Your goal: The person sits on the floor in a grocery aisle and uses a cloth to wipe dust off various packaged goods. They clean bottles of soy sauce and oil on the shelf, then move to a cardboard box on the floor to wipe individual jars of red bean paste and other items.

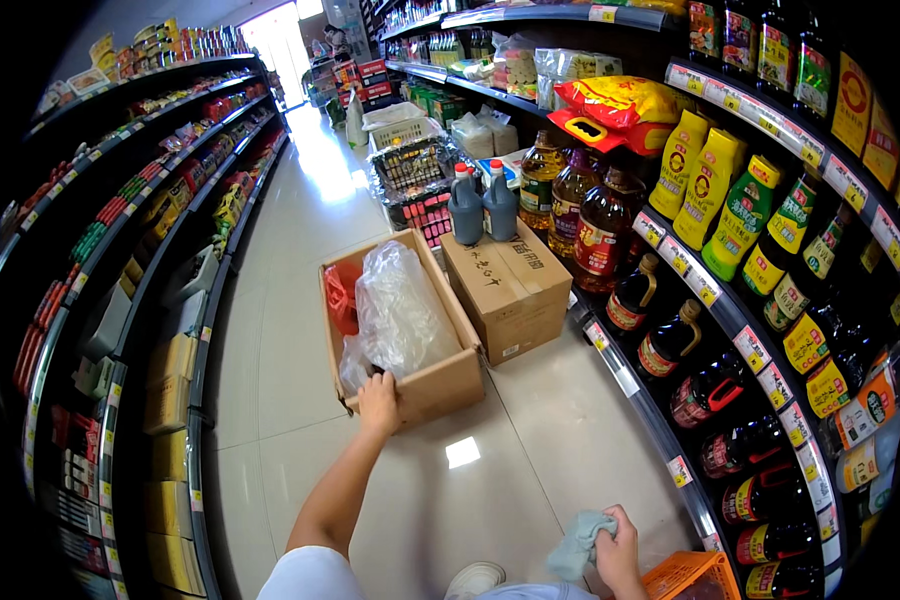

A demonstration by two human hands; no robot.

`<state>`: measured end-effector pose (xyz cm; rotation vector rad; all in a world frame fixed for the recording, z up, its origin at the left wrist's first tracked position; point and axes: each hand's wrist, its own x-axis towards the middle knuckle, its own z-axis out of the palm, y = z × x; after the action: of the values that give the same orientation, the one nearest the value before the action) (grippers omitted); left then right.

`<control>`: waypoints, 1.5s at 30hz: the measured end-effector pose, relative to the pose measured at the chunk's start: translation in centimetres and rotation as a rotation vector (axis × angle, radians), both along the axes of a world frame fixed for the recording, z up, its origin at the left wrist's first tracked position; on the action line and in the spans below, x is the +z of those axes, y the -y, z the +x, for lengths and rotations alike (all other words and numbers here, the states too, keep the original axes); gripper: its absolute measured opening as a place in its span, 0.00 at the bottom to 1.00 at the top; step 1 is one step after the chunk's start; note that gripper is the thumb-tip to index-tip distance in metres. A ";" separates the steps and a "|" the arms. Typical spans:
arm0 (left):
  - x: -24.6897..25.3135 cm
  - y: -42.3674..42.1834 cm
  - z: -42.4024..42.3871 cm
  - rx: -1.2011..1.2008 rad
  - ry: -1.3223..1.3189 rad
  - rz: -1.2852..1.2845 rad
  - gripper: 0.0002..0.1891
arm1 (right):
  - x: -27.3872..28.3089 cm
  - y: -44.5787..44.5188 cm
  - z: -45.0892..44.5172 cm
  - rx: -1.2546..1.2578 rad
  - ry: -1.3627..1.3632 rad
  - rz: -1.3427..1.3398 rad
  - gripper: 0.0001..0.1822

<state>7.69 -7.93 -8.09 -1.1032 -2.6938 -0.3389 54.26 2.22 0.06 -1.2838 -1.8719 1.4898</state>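
My left hand reaches forward and grips the near rim of an open cardboard box on the tiled floor. Inside the box lie a clear plastic bag and a red plastic bag; what the clear bag holds is hard to make out. Down at the lower right, my right hand is closed around a crumpled pale green cloth. Beneath that hand stands an orange plastic basket, cut off by the picture's edge.
A closed carton with two dark jugs on top stands right of the box. Large cooking oil bottles are behind it. Shelves of sauce bottles line the right; packaged goods shelves line the left. The aisle floor runs between.
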 end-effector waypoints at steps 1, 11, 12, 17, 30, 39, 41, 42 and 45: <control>0.2 0.5 1.5 -0.015 0.007 0.009 0.18 | -0.3 -0.3 0.3 -0.006 0.013 0.008 0.07; 3.2 2.1 22.7 -0.430 0.342 0.115 0.25 | 2.2 -0.9 -4.5 0.297 0.296 -0.078 0.37; 3.3 1.7 24.8 -0.476 0.417 0.119 0.27 | 1.8 -0.9 -5.1 0.289 0.338 -0.079 0.39; 5.0 0.3 29.2 -0.824 0.804 -0.030 0.30 | -1.3 -1.9 -6.4 0.215 0.621 0.027 0.44; 1.0 10.2 22.0 -0.062 0.178 0.404 0.36 | -4.7 0.4 3.5 0.076 0.646 0.045 0.37; -0.1 1.8 21.5 -0.355 0.193 0.546 0.24 | -5.5 1.2 8.0 -0.128 0.662 0.015 0.34; -0.3 0.1 20.6 -0.440 0.200 0.545 0.19 | -5.1 1.3 7.6 -0.181 0.611 0.000 0.31; 0.0 -1.1 20.2 -0.479 0.178 0.553 0.13 | -5.3 1.4 7.6 -0.205 0.602 0.000 0.31; 0.1 -4.0 18.5 -0.618 0.170 0.510 0.03 | -6.0 1.1 7.0 -0.261 0.549 0.008 0.30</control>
<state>26.20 -3.93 -7.96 -1.7428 -2.1131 -1.1803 61.29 1.14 -5.95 -1.9968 -1.9108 1.0611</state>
